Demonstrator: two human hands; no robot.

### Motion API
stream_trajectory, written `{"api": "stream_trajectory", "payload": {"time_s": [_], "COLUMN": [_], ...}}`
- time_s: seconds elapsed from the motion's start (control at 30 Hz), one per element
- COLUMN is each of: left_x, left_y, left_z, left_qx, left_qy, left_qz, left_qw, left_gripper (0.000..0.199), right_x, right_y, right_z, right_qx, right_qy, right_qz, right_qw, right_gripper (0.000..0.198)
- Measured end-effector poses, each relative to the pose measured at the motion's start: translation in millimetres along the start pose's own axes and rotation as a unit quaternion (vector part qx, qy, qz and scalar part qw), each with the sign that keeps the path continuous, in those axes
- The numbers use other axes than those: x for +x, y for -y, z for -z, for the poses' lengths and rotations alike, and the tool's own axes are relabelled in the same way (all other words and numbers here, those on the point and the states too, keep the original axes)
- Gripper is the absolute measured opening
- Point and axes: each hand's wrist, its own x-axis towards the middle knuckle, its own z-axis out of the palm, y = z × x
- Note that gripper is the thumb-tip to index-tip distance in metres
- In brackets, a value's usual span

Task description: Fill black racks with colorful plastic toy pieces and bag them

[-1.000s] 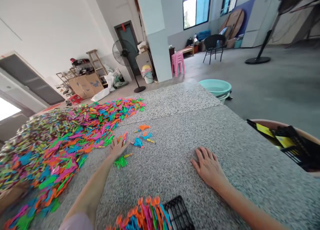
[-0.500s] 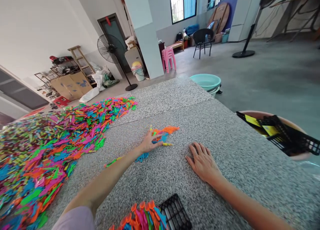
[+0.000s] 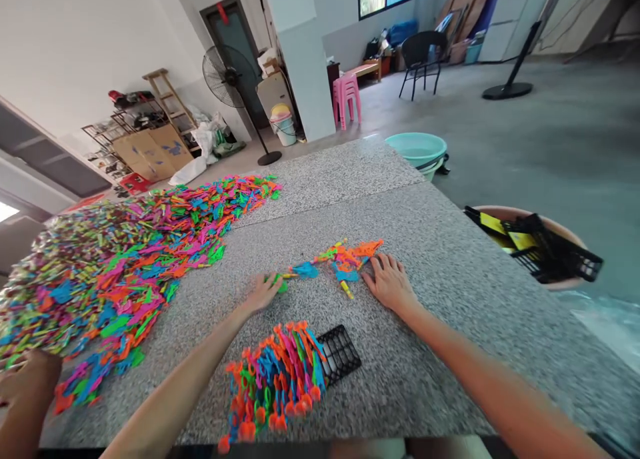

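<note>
My left hand (image 3: pixel 264 292), slightly blurred, rests on the speckled stone table with its fingers stretched over a green plastic piece (image 3: pixel 281 284). My right hand (image 3: pixel 393 282) lies flat with fingers spread, its fingertips beside a small cluster of orange plastic pieces (image 3: pixel 363 251). A blue piece (image 3: pixel 345 274) and a yellow-tipped stick (image 3: pixel 347 290) belong to that cluster. Another blue piece (image 3: pixel 305 270) lies between my hands. Nearer to me, a black plastic grid rack (image 3: pixel 343 356) carries rows of colourful pieces with round orange ends (image 3: pixel 280 372).
A large heap of bright plastic pieces (image 3: pixel 165 239) covers the table's left side. Another person's hand (image 3: pixel 30 379) is at that heap, lower left. Off the right edge stand a tub of black racks (image 3: pixel 530 246) and a turquoise basin (image 3: pixel 417 149). Clear plastic (image 3: pixel 605 339) lies at the right.
My left hand has drawn back left from the cluster to the green piece. The right hand now lies beside the cluster. The view has tipped down, showing more of the rack and another person's hand.
</note>
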Motion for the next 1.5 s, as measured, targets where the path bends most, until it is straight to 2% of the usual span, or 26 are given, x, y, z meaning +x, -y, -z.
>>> {"api": "stream_trajectory", "payload": {"time_s": [0.07, 0.13, 0.2, 0.27, 0.33, 0.37, 0.47, 0.53, 0.6, 0.73, 0.8, 0.83, 0.9, 0.93, 0.97, 1.0, 1.1, 1.23, 1.3, 1.43, 1.5], "left_x": [-1, -15, -44, -86, -129, -148, -179, -183, -181, -178, -178, -177, -177, -176, -176, -176, -176, -176, -175, -175, -175], "left_y": [-25, -48, -66, -80, -92, -97, -111, -116, -118, -116, -115, -114, -114, -115, -115, -115, -116, -116, -116, -117, -117], "left_z": [5, 18, 32, 39, 31, 22, -10, -26, -32, -29, -27, -27, -28, -29, -30, -31, -33, -34, -35, -35, -35], "left_qx": [-0.015, -0.027, -0.036, -0.030, 0.025, 0.059, 0.127, 0.144, 0.160, 0.166, 0.149, 0.139, 0.119, 0.109, 0.101, 0.095, 0.086, 0.065, 0.052, 0.056, 0.062], "left_qy": [0.026, 0.042, 0.040, 0.025, -0.013, -0.042, -0.110, -0.149, -0.173, -0.142, -0.129, -0.130, -0.137, -0.138, -0.139, -0.138, -0.131, -0.131, -0.129, -0.127, -0.127], "left_qz": [-0.041, -0.074, -0.108, -0.161, -0.234, -0.250, -0.261, -0.259, -0.267, -0.322, -0.327, -0.322, -0.307, -0.302, -0.297, -0.294, -0.281, -0.253, -0.243, -0.230, -0.232], "left_qw": [0.999, 0.996, 0.993, 0.986, 0.972, 0.966, 0.951, 0.943, 0.935, 0.921, 0.924, 0.927, 0.934, 0.937, 0.939, 0.941, 0.947, 0.956, 0.960, 0.963, 0.962], "left_gripper": [0.046, 0.056, 0.064, 0.061, 0.050, 0.046, 0.038, 0.032, 0.028, 0.031, 0.033, 0.033, 0.034, 0.035, 0.037, 0.041, 0.057, 0.083, 0.091, 0.096, 0.096], "right_x": [2, 2, 1, -2, -7, -9, -9, -5, -1, -8, -25, -36, -62, -74, -86, -96, -114, -120, -121, -124, -124], "right_y": [0, -2, -5, -3, 6, 15, 46, 61, 64, 44, 35, 33, 35, 38, 43, 48, 64, 78, 82, 92, 98], "right_z": [3, 5, 8, 12, 18, 21, 31, 38, 46, 60, 62, 62, 59, 58, 56, 55, 53, 55, 58, 62, 61], "right_qx": [0.014, 0.037, 0.067, 0.096, 0.116, 0.125, 0.142, 0.143, 0.143, 0.162, 0.210, 0.265, 0.403, 0.458, 0.490, 0.495, 0.448, 0.386, 0.393, 0.448, 0.434], "right_qy": [0.008, 0.007, -0.002, -0.020, -0.032, -0.028, 0.055, 0.136, 0.187, 0.205, 0.226, 0.244, 0.271, 0.272, 0.265, 0.256, 0.216, 0.176, 0.180, 0.211, 0.220], "right_qz": [-0.006, -0.011, -0.018, -0.018, -0.001, 0.005, -0.036, -0.093, -0.122, -0.116, -0.107, -0.103, -0.098, -0.098, -0.097, -0.094, -0.081, -0.094, -0.091, -0.066, -0.066], "right_qw": [1.000, 0.999, 0.998, 0.995, 0.993, 0.992, 0.988, 0.976, 0.964, 0.958, 0.945, 0.927, 0.869, 0.841, 0.824, 0.825, 0.864, 0.900, 0.897, 0.866, 0.871], "right_gripper": [0.042, 0.038, 0.032, 0.029, 0.028, 0.028, 0.035, 0.038, 0.032, 0.011, 0.011, 0.012, 0.013, 0.015, 0.017, 0.017, 0.011, 0.007, 0.008, 0.002, 0.002]}}
